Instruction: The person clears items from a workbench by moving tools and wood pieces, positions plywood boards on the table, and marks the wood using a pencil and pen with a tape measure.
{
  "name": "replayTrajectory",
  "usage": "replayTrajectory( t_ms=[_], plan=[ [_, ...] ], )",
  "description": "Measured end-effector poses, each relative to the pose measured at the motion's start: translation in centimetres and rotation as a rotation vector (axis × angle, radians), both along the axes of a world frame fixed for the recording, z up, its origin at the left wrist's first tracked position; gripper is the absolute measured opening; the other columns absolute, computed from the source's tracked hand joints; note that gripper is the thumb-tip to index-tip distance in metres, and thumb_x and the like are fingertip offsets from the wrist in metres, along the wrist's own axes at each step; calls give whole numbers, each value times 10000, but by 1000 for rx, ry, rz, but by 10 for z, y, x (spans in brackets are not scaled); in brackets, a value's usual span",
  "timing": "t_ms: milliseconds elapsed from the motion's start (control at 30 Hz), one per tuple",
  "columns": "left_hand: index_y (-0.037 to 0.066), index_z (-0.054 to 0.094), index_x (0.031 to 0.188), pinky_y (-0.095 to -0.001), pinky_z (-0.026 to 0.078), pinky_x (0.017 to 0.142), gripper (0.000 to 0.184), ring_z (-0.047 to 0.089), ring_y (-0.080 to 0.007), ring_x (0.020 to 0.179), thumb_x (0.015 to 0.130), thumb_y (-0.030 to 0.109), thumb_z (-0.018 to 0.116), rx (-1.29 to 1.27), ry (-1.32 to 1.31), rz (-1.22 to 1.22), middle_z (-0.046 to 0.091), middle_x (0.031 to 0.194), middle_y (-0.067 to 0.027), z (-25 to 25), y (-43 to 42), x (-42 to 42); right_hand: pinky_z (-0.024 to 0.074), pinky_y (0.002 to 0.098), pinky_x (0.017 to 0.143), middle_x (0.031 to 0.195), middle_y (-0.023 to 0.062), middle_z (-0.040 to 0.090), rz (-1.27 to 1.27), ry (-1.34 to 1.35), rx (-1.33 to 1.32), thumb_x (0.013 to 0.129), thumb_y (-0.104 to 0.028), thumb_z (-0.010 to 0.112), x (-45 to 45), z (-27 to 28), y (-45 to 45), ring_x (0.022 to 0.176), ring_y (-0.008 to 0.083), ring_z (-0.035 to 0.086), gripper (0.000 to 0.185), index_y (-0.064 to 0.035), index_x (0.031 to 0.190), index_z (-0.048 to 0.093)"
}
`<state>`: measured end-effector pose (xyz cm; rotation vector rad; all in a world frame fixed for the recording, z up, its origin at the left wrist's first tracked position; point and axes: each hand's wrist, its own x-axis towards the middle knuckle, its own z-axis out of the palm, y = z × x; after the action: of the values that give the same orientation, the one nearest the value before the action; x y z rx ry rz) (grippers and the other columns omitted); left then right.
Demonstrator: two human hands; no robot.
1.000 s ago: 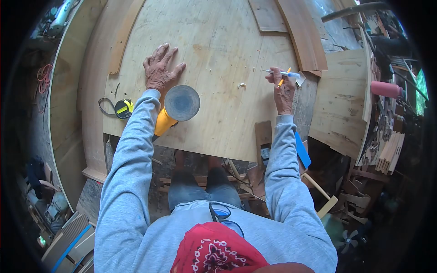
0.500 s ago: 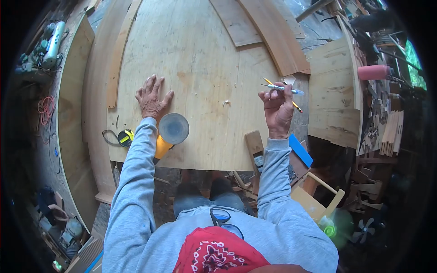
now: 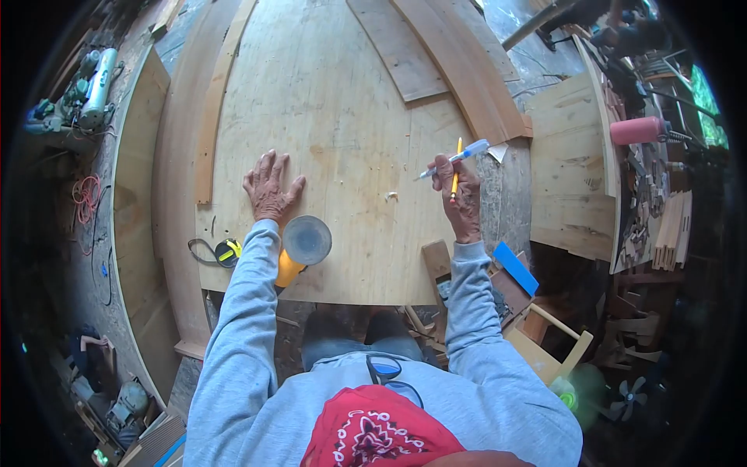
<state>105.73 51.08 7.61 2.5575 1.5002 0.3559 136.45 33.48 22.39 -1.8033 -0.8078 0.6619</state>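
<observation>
My left hand (image 3: pixel 271 187) lies palm down on the plywood sheet (image 3: pixel 342 257), fingers spread, holding nothing. Beside its wrist stands a yellow-bodied object (image 3: pixel 289 269) with a round grey disc (image 3: pixel 306 240) on top. A black-and-yellow tape measure (image 3: pixel 227 253) with a strap is left of my forearm. Above the sheet's right edge, my right hand (image 3: pixel 462 204) is closed around a light-blue pen (image 3: pixel 471 150) and a yellow pencil (image 3: pixel 454 185). The pen's tip points left, while the pencil stands nearly upright across the fingers. Small shavings (image 3: pixel 391 197) lie between my hands.
Boards lie at the far right (image 3: pixel 463 66) and along the left (image 3: pixel 222 109) of the sheet. Near my right forearm are a wooden block (image 3: pixel 437 261), a blue strip (image 3: pixel 515 268) and a wooden frame (image 3: pixel 572 354). A pink cylinder (image 3: pixel 636 131) is at far right.
My right hand has turned over, swinging the pen so its tip points down-left and the pencil so it stands nearly upright. My left hand stays flat; the whole view has shifted slightly.
</observation>
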Motion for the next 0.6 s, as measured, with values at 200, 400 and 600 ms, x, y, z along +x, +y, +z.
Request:
replayTrajectory(
  t_ms=[200,400,600],
  plan=[
    [243,533,1381,-482,151,1161,634,290,-192,1438,830,536,643,-9,-32,4,383,1528,-32,-2,0,-2,402,308,489,576,46,509,220,-341,-90,977,-348,621,-9,13,-27,526,89,511,373,9,867,627],
    [126,666,1219,-398,461,986,456,608,-258,1106,853,391,720,-445,-605,65,629,1219,-144,26,21,-19,432,300,513,613,75,541,469,-88,-124,967,-270,637,-76,47,-74,547,100,536,275,-1,910,644],
    [57,667,1144,-248,495,667,256,594,-54,750,904,136,704,-910,-680,-529,656,775,5,199,-96,-53,455,399,575,675,138,596,718,-103,-297,953,-312,630,-169,55,-100,594,261,594,262,-54,964,677]
  ],
)
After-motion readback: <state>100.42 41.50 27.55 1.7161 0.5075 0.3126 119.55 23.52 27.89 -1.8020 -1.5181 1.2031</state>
